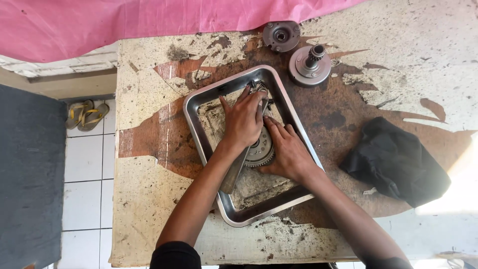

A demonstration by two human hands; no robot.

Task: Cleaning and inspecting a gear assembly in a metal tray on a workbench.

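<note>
Resting inside a rectangular stainless tray (pixel 209 94), a toothed grey metal gear disc (pixel 261 149) lies flat under both hands. Left hand (pixel 244 121) presses down with fingers spread flat; right hand (pixel 288 152) cups the disc's rim. Surface (pixel 149 189) is worn, its cream paint peeling off. Two round metal hubs (pixel 309 65) and a crumpled black cloth (pixel 398 162) lie beside the tray.

silver tray (pixel 199 102), pink sheet (pixel 124 22), blk cloth (pixel 398 159)

Both hands low, set close together

Left hand (pixel 244 122) lies flat, fingers (pixel 246 97) stretched forward; right hand (pixel 288 152) sits just beside it, fingers curled, both forearms angling inward.
</note>
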